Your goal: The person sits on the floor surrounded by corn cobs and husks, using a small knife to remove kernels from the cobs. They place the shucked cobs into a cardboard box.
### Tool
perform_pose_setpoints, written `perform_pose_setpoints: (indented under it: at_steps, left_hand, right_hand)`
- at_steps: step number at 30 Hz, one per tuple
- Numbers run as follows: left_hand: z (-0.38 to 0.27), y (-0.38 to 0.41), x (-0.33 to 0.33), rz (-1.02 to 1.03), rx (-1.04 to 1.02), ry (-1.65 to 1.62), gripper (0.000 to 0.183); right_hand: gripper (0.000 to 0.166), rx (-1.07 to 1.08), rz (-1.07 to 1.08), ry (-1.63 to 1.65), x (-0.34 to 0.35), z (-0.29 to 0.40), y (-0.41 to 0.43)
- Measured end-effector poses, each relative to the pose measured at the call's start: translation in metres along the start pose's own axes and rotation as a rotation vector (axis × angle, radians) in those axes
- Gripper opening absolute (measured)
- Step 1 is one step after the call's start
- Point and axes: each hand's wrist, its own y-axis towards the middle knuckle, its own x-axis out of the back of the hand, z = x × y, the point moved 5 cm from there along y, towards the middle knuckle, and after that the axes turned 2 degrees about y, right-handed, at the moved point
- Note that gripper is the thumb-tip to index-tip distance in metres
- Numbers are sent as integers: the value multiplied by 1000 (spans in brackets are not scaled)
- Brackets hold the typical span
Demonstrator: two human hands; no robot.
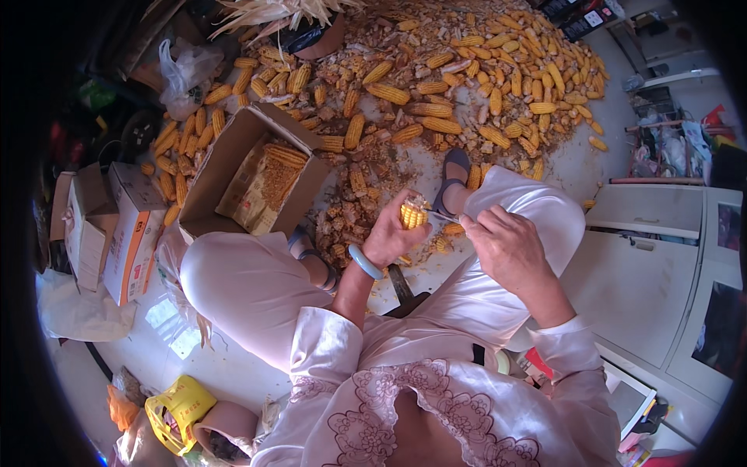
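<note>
My left hand (388, 236), with a pale blue bangle at the wrist, is closed around a yellow corn cob (413, 216) whose broken end faces away from me. My right hand (505, 245) grips a thin metal tool (442, 215); its far end reaches the cob, and its exact kind cannot be told. Left of my hands, an open cardboard box (213, 169) holds loose kernels (274, 184) and a corn cob (286, 156). Husked cobs (440, 125) lie on the floor beyond my feet, among broken cobs and debris.
A big heap of corn cobs (543, 87) spreads at the back right. White cabinets (636, 280) stand on the right. Cardboard cartons (131, 233) are on the left, with a yellow plastic bag (181, 411) and a pinkish pot (227, 423) at lower left.
</note>
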Motion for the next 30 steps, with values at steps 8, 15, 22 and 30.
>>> perform_pose_setpoints:
  at_steps: [8,15,22,30]
  left_hand:
    - [4,5,-1,-26,-21,-106,34]
    - [9,5,4,-46,-13,-235,41]
    - [10,5,4,13,21,-282,43]
    - [15,7,4,22,36,-692,47]
  right_hand:
    - [22,-404,-378,284,-49,-1,-7]
    - [22,-622,-439,728,-68,-8,-16]
    - [26,-404,-379,220,-62,-26,-14]
    - [25,-364,-355,289,-75,-15,-15]
